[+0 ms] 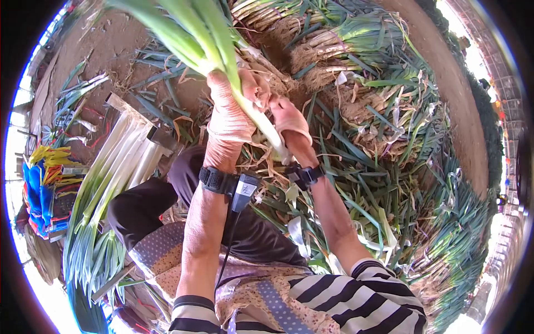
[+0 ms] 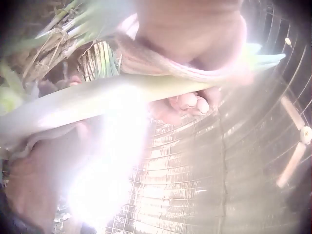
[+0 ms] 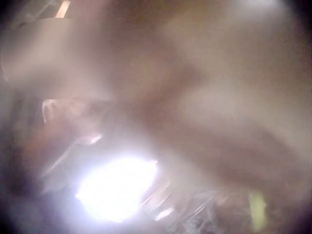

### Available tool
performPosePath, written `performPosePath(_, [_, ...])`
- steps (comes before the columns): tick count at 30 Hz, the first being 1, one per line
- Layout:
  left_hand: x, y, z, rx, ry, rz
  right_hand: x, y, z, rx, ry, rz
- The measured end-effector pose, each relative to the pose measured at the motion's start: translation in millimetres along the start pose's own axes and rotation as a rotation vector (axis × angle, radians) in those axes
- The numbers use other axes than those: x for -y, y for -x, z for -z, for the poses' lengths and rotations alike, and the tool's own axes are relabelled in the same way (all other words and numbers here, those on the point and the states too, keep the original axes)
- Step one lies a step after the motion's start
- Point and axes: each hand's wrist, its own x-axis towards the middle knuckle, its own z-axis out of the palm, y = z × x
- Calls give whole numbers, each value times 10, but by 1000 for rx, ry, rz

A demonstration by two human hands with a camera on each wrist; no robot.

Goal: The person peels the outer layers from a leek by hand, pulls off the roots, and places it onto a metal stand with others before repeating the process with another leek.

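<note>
A green onion [image 1: 253, 108] with a thick white stalk slants between both hands, leaves upward and root end toward the lap. My left hand [image 1: 225, 108] grips it where the green begins, and a pale band wraps the palm. Along the white stalk, my right hand [image 1: 293, 123] has curled fingers pinching it lower down. In the left wrist view, the pale stalk [image 2: 87, 100] crosses under the left hand [image 2: 190, 36], with the right hand [image 2: 36, 175] at its lower left end. Blur and glare hide most of the right wrist view.
Cleaned green onions [image 1: 105, 167] lie stacked in a rack at the left. Rooty, untrimmed bundles [image 1: 356, 50] are heaped ahead and to the right. Stripped leaves [image 1: 356, 183] litter the ground around the knees. A blue bag with coloured ties [image 1: 41, 189] stands at far left.
</note>
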Motion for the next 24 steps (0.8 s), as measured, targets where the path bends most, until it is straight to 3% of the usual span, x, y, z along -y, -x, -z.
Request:
performPosePath(1, [-29, -6, 1, -7, -4, -11, -25, 50, 35, -14, -82, 111])
performPosePath(2, [-50, -16, 6, 12, 4, 2, -59, 139, 57, -37, -435, -44])
performPosePath(5, [-74, -22, 6, 6, 52, 46, 36, 355, 140, -209, -868, 6])
performPosePath(6, [-76, -38, -4, -12, 81, 57, 240, 492, 258, -254, -847, 87])
performPosePath(8, [-44, -45, -78, -75, 70, 45, 367, 565, 340, -340, -114, 456])
performPosePath(9, [-29, -53, -97, -171, 88, 18, 436, 578, 309, -382, 32, 608])
performPosePath(10, [-25, -55, -108, -268, 106, -11, 510, 596, 218, -419, 52, 499])
performPosePath(14, [-100, -31, -19, -485, 82, 13, 338, 713, 241, -486, 245, 624])
performPosePath(16, [-156, -27, 34, -538, 54, -1, 144, 836, 283, -471, 122, 667])
performPosePath(18, [-211, -21, 183, -388, 45, 12, -32, 1047, 276, -327, -209, 334])
performPosePath(20, [-220, -36, 163, -388, 54, -1, -401, 1157, 230, -288, -459, 93])
performPosePath(21, [-215, -42, 120, -417, 32, -3, -483, 1219, 401, -210, -38, 228])
performPosePath(22, [-211, -49, 81, -446, 8, -4, -524, 1186, 368, -226, -398, -119])
performPosePath(24, [-187, -61, 59, -432, 11, 5, -490, 1191, 324, -374, -443, 10])
